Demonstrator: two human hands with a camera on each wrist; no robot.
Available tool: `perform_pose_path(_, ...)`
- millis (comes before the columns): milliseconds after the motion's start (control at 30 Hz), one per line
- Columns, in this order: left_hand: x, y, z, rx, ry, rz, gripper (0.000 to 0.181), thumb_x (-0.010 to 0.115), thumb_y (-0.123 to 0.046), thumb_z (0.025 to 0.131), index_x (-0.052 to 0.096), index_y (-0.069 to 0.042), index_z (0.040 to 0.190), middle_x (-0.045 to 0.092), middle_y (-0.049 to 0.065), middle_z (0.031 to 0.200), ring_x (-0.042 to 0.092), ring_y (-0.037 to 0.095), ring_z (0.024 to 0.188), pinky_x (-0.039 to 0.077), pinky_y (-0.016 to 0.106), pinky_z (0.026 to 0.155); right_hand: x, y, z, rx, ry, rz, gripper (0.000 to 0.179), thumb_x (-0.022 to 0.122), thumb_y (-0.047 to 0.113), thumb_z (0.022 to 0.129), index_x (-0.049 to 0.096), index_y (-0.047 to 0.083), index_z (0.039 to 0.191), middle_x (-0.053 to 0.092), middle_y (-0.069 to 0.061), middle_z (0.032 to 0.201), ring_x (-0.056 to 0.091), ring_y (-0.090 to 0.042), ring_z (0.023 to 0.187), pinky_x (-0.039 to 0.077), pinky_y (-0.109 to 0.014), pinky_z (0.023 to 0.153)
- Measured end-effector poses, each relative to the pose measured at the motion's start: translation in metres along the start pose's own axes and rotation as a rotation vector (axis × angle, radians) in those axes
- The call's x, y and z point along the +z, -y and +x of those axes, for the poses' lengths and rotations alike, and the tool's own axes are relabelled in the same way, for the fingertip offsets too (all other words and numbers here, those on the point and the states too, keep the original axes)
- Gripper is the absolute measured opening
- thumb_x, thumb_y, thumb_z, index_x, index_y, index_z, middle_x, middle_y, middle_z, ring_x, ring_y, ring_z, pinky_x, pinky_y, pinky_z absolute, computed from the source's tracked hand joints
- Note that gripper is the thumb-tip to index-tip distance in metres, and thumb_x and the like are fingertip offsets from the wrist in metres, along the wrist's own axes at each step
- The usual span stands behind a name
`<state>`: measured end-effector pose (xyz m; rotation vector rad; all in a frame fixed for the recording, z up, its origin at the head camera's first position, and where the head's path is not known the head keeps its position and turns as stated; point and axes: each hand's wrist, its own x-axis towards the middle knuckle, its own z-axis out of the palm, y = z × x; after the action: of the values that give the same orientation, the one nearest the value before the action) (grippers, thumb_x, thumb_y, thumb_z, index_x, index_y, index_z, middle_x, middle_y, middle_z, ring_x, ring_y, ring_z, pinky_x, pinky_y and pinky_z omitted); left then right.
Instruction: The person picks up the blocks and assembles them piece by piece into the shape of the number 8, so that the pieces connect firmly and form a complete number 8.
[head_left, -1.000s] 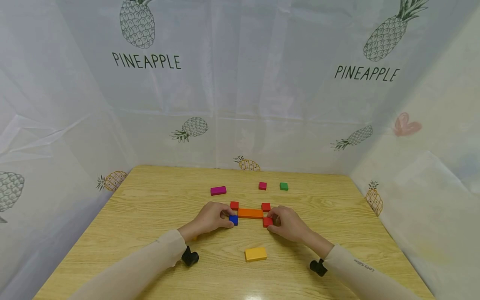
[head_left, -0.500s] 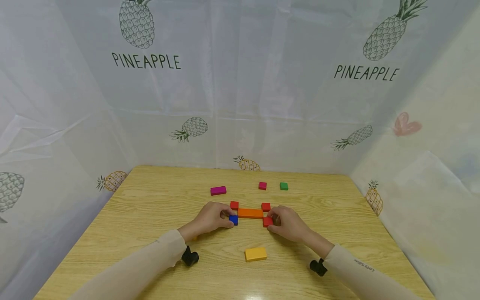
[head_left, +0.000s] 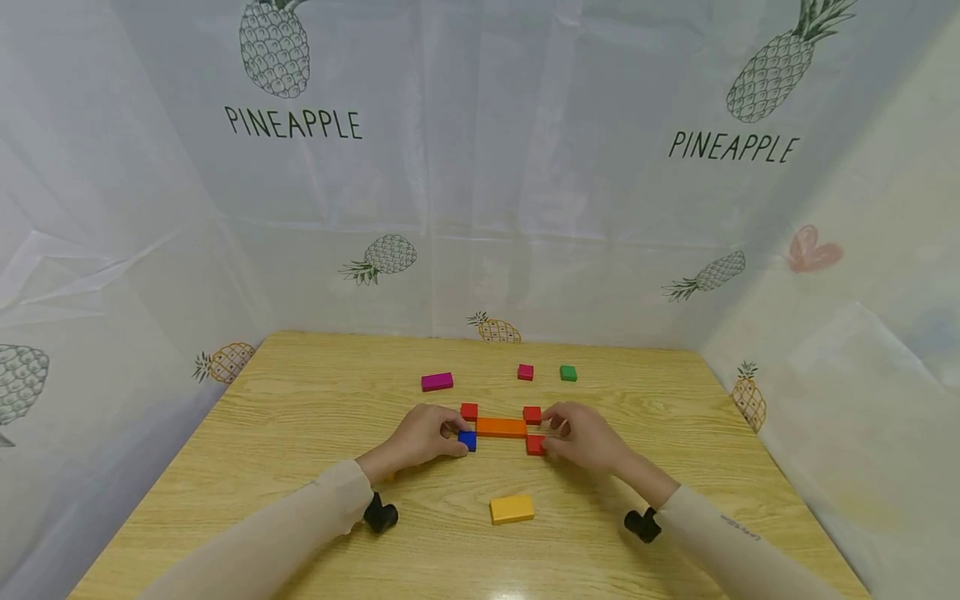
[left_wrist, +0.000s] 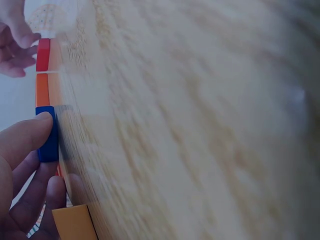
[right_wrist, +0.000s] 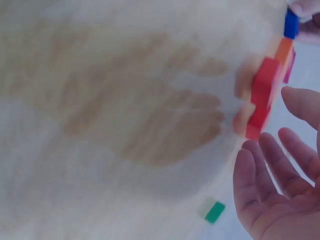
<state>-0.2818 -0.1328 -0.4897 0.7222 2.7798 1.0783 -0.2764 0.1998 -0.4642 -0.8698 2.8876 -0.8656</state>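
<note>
We look forward and down from high over the near side of the table (head_left: 450,558), then toward its far edge from low, close wrist views, tipped sideways, all three sharing the blue block (left_wrist: 48,143), the orange block (left_wrist: 42,90).

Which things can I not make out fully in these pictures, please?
Blue block, head view: partly hidden by the left hand.
Amber block, left wrist view: cut off by bottom edge.
Right hand, right wrist view: cut off by frame edge.
Sleeve lettering, head view: too small.
</note>
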Motion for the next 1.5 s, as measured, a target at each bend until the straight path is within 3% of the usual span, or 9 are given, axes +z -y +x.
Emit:
perform_pose_path(333, 0.001, 0.002, 0.001, -0.008, -0.005, 0.001, 0.024, 0.090, -0.027, 0.087, 0.083, -0.021, 0.109, 0.076, -0.011, 0.097, 0.060, 0.008, 0.079, 0.051, 0.028, 0.075, -0.023, -0.034, 0.018, 0.046, -0.102, -0.028, 0.036, 0.077, 0.013, 0.098, 0.069, -0.004, 0.129, 0.071, -0.020, 0.114, 0.069, -0.029, 0.095, 0.059, -0.047, 0.083)
perform_pose_path(633, 0.001, 0.002, 0.003, -0.002, -0.004, -0.002, 0.025, 0.090, -0.027, 0.087, 0.083, -0.020, 0.110, 0.076, -0.010, 0.097, 0.060, 0.009, 0.079, 0.051, 0.028, 0.073, -0.036, -0.068, 0.038, 0.120, -0.134, -0.043, 0.040, 0.075, 0.014, 0.099, 0.066, -0.005, 0.134, 0.061, -0.027, 0.129, 0.066, -0.035, 0.100, 0.059, -0.051, 0.083)
perform_pose_path(800, 0.002, 0.002, 0.003, 0.001, -0.005, 0.000, 0.025, 0.090, -0.027, 0.087, 0.083, -0.020, 0.110, 0.075, -0.010, 0.096, 0.059, 0.009, 0.078, 0.050, 0.028, 0.073, -0.039, -0.081, 0.048, 0.165, -0.113, -0.038, 0.047, 0.074, 0.017, 0.101, 0.062, -0.003, 0.141, 0.055, -0.027, 0.136, 0.064, -0.038, 0.105, 0.057, -0.054, 0.087)
perform_pose_path(1167, 0.001, 0.006, 0.001, 0.000, -0.010, 0.025, 0.025, 0.090, -0.027, 0.088, 0.083, -0.021, 0.110, 0.072, -0.010, 0.094, 0.058, 0.008, 0.079, 0.050, 0.029, 0.074, -0.027, -0.099, 0.069, 0.179, -0.080, -0.057, 0.047, 0.074, 0.018, 0.101, 0.060, -0.003, 0.141, 0.058, -0.025, 0.129, 0.062, -0.028, 0.094, 0.055, -0.048, 0.086)
perform_pose_path(1500, 0.001, 0.004, 0.002, 0.006, -0.007, 0.016, 0.025, 0.090, -0.026, 0.087, 0.083, -0.019, 0.111, 0.074, -0.009, 0.096, 0.060, 0.007, 0.080, 0.052, 0.029, 0.076, -0.025, -0.099, 0.075, 0.232, -0.069, -0.032, 0.050, 0.068, 0.014, 0.104, 0.054, -0.004, 0.148, 0.053, -0.028, 0.138, 0.064, -0.041, 0.112, 0.056, -0.054, 0.096)
